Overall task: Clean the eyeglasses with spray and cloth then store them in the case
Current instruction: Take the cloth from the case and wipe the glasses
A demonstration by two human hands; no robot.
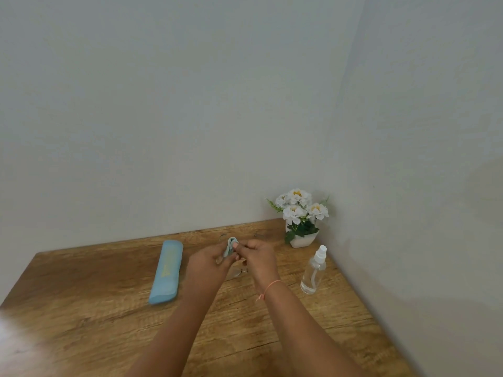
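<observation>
Over the middle of the wooden table, my left hand and my right hand meet. Between their fingertips sits a small pale green cloth, pinched by my right hand's fingers. Clear-framed eyeglasses are held by my left hand, mostly hidden behind both hands; one lens shows below. A light blue eyeglass case lies shut on the table left of my hands. At the right stands a clear spray bottle with a white nozzle.
A white pot of white flowers stands in the back right corner, just behind the spray bottle. Grey walls close off the table at the back and on the right.
</observation>
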